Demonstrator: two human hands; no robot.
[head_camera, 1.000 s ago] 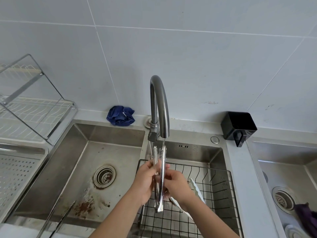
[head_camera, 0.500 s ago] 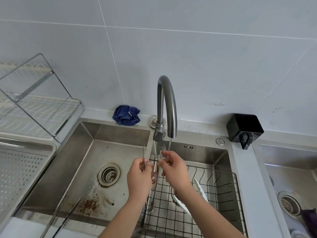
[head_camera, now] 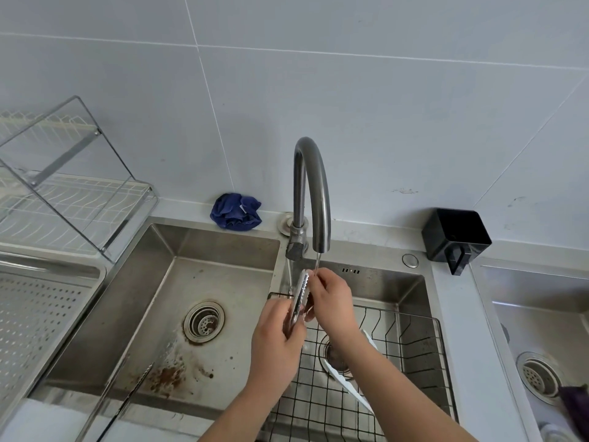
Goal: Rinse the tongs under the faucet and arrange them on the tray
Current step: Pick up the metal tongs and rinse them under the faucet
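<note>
The tongs [head_camera: 301, 291] stood nearly upright just below the faucet [head_camera: 314, 186], toothed tips right under its spout. The left hand [head_camera: 277, 342] had its grip curled round their lower part. The right hand [head_camera: 328, 301], nearer the spout, held the tips in a pinching grip.

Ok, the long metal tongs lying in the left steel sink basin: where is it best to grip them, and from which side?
Probably pinch both arms of the long metal tongs where they cross the left steel basin's front rim, from above. There they lean raised and near; the tips lie low by the rust stain.
</note>
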